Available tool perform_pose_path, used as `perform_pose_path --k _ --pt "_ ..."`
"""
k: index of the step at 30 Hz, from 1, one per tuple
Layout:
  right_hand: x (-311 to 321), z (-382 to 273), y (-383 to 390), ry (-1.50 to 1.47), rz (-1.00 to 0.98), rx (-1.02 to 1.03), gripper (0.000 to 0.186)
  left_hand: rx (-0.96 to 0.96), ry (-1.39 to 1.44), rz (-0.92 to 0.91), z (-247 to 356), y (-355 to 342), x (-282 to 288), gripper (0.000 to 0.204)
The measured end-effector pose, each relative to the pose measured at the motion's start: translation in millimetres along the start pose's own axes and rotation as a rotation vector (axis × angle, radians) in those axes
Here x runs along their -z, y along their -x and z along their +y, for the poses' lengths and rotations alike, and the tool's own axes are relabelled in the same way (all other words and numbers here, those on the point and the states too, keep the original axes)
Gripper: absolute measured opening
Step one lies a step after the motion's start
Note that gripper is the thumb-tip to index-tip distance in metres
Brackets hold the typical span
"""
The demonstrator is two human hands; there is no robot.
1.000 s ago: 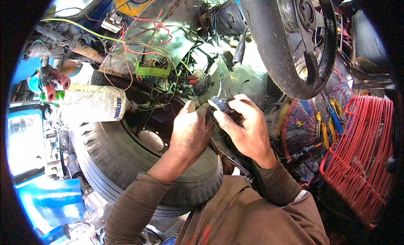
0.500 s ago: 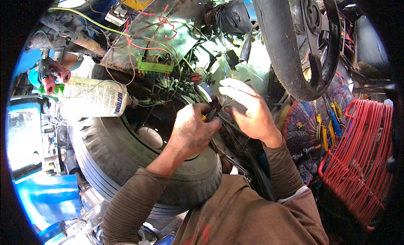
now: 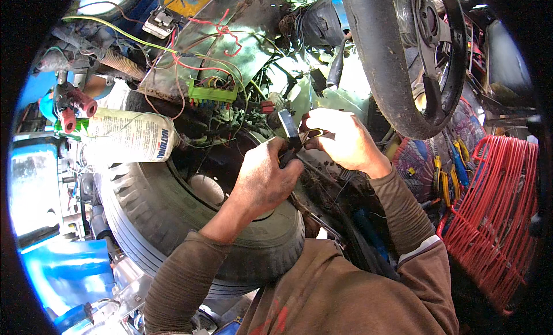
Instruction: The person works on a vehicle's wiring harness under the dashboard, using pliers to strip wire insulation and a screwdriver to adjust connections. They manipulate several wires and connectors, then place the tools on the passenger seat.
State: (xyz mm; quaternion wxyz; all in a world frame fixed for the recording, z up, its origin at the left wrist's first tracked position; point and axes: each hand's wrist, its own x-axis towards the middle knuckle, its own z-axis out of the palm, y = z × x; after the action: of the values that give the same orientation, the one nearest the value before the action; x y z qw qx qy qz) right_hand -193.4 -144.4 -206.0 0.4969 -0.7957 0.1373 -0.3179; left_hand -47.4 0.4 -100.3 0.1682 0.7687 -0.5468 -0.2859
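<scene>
Left of the steering wheel [image 3: 374, 64], a dark piece [image 3: 295, 141] beside a tape roll [image 3: 287, 123] is being held, seemingly for steadiness, in the left hand's [image 3: 262, 175] closed grip, while a yellow-edged strand [image 3: 314, 133] is being pinched by the right hand [image 3: 350, 140].

Beside you on the left is a large black tyre [image 3: 138, 205], and a white container [image 3: 129, 135] with print on it lies on its side at the tyre's upper edge; farther left and lower you have a shiny blue panel [image 3: 69, 274]. Up to your right hangs a dark steering wheel [image 3: 383, 70], and below it you see yellow-handled tools [image 3: 439, 179] near a red corded chair [image 3: 489, 214], its strands running lengthwise
</scene>
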Motion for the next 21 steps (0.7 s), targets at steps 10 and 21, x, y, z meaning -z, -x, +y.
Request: perform_pose_path --k 10,21 --pt "-0.6 -10.0 -5.2 0.037 0.04 0.054 0.024 -0.282 -0.133 0.115 -14.2 -0.8 -6.6 0.011" --pt "1.5 -11.7 2.0 0.069 0.104 0.107 0.032 -0.386 -0.247 0.12 -26.8 -1.6 -14.6 0.013"
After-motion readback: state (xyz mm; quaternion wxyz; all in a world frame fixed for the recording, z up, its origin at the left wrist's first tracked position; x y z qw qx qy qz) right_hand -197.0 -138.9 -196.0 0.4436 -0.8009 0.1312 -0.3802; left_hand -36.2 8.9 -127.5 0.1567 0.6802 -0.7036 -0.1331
